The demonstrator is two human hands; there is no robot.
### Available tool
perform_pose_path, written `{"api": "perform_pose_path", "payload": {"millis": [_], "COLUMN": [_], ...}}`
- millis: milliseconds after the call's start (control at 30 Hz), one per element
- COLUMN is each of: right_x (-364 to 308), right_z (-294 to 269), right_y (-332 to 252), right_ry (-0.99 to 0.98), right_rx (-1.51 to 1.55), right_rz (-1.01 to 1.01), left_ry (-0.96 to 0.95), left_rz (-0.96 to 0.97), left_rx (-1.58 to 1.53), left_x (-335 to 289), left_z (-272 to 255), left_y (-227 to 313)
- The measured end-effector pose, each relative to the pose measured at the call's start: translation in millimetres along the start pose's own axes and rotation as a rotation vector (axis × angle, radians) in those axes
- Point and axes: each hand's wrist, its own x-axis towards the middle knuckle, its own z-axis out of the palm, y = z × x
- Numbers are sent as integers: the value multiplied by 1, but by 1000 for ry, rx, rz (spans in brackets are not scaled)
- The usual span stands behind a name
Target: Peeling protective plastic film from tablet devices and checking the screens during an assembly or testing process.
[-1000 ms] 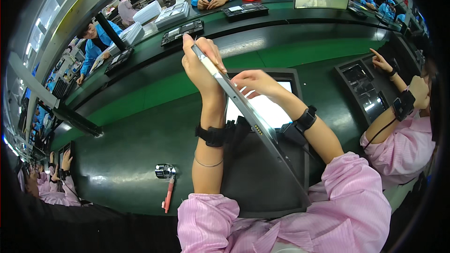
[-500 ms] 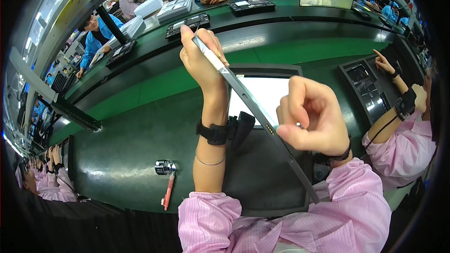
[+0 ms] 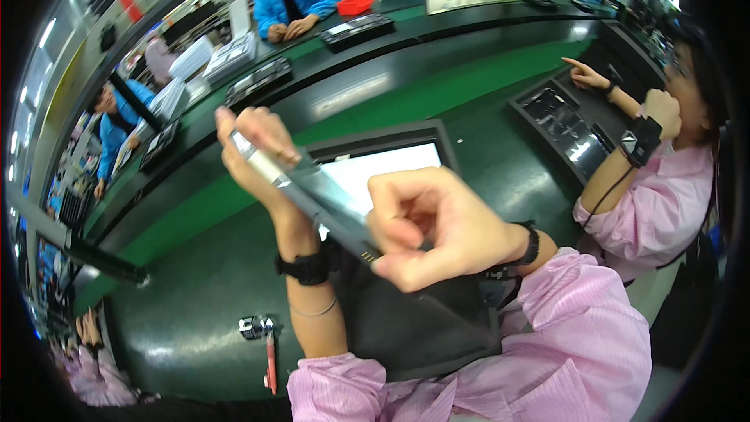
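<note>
A thin dark tablet (image 3: pixel 332 219) is tilted up in front of me, its long edge toward me and part of its glossy face showing. My left hand (image 3: pixel 262 160) grips its far upper end, thumb and fingers on opposite sides. My right hand (image 3: pixel 449 227) has curled fingers, with the thumb at the tablet's edge by some small gold contacts and the fingertips by the glossy face. That hand hides the tablet's lower part, and motion blurs it slightly. Beneath is a black tray (image 3: pixel 422 324) with a white panel (image 3: pixel 391 172) at its far end.
On the green table (image 3: pixel 180 320) lie a red pen (image 3: pixel 270 367) and a small black-and-silver object (image 3: pixel 254 327) at left. To the right, a person in pink (image 3: pixel 648 211) sits by another black tray (image 3: pixel 555 133). Across, a dark raised ledge (image 3: pixel 351 82) holds black trays.
The whole view has swung, shifting the bench leftward. The tablet has turned to show more of its glossy face, and my right hand has come nearer my left.
</note>
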Motion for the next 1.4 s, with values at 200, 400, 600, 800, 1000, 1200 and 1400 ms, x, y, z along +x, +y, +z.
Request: {"api": "perform_pose_path", "payload": {"millis": [200, 400, 600, 800, 1000, 1200, 1400], "right_x": [3, 17, 22, 24, 24, 19, 10], "right_z": [-8, -29, -24, -23, -26, -29, -31], "right_y": [3, 11, 14, 18, 13, 8, -10], "right_ry": [29, -209, 54, 117, 118, 90, -157], "right_rx": [-1, -84, -19, -44, -38, -48, -242], "right_rz": [-60, 34, -20, 37, 76, 123, 283], "left_ry": [-119, -61, 59, 126, 106, 112, 125], "left_rz": [-65, -54, -108, -123, -118, -104, -53], "left_rx": [-29, 42, 66, 209, 285, 270, 192], "left_x": [-2, 1, -3, -11, -13, -12, -3], "left_z": [2, -4, 11, 16, 18, 16, 5], "left_y": [-3, -12, -18, -21, -25, -25, -18]}}
